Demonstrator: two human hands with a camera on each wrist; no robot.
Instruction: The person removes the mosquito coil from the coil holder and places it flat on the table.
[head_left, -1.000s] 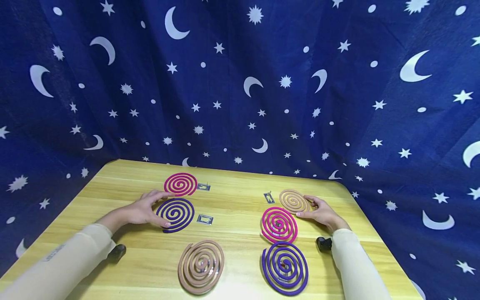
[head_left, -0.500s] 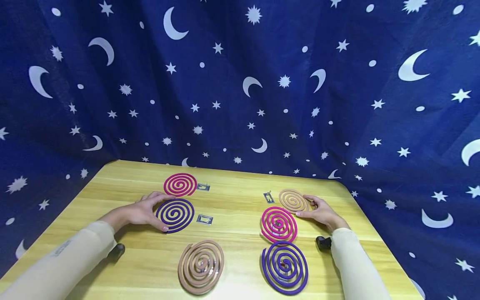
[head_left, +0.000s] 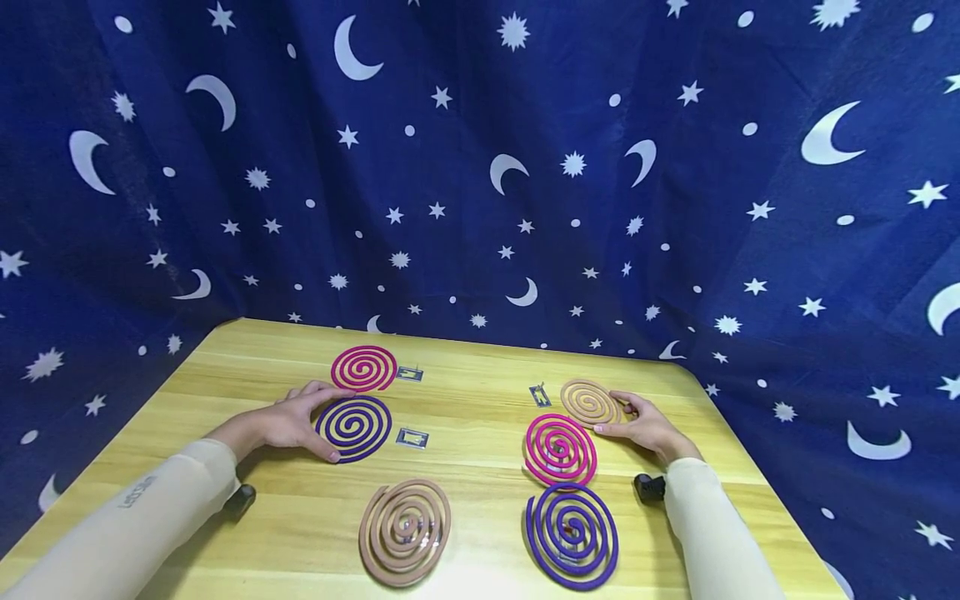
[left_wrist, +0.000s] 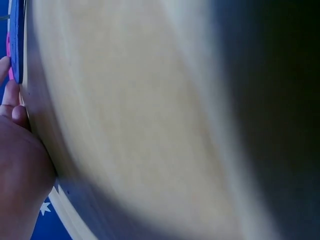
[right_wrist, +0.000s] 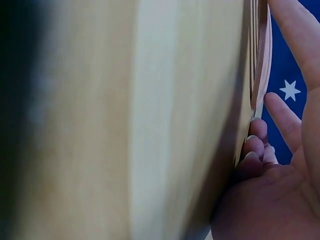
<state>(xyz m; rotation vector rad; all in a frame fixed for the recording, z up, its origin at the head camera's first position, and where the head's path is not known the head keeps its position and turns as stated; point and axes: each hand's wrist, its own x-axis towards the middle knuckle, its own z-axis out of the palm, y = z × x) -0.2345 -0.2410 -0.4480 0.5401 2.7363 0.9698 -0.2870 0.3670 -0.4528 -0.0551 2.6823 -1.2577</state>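
My left hand (head_left: 294, 422) spans the left side of a purple mosquito coil (head_left: 352, 426), thumb at its near edge and index finger at its far edge. Beyond it lies a pink mosquito coil (head_left: 364, 368), close to that index finger. On the right, my right hand (head_left: 647, 427) holds the outer edge of a tan mosquito coil (head_left: 591, 403) between thumb and fingers. The right wrist view shows this tan coil (right_wrist: 262, 65) edge-on beside the fingers. In the left wrist view the purple coil (left_wrist: 17, 45) is edge-on at the fingertips.
Metal coil stands (head_left: 412, 438) lie beside the left coils, with another stand (head_left: 540, 395) left of the tan coil. Nearer me, a tan coil (head_left: 405, 533), a pink coil (head_left: 561, 450) and a purple coil (head_left: 572, 536) sit over stands. A starry blue curtain (head_left: 465, 167) surrounds the table (head_left: 480, 383).
My left thumb has slid slightly toward me, from over the purple mosquito coil to its near edge. The right hand and the other coils have stayed put.
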